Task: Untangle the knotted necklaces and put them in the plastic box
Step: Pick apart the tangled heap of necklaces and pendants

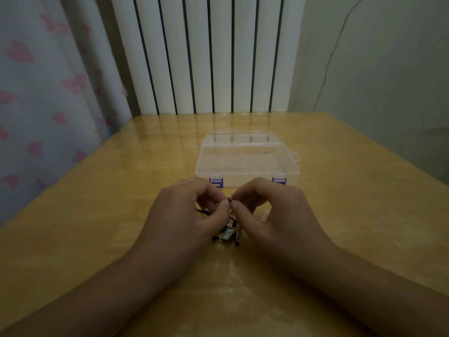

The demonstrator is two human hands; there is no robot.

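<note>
A tangle of necklaces with black cords, dark beads and a silvery pendant hangs between my hands, its lower part touching the table. My left hand and my right hand meet fingertip to fingertip above it, each pinching the top of the tangle near a small metal ring. Just behind my hands stands the clear plastic box, lid closed, with two purple clasps on its front wall. The part of the cords under my fingers is hidden.
The glossy yellow wooden table runs out to the left, right and front. Behind its far edge stands a white ribbed radiator, with a heart-patterned curtain at the left and a plain wall at the right.
</note>
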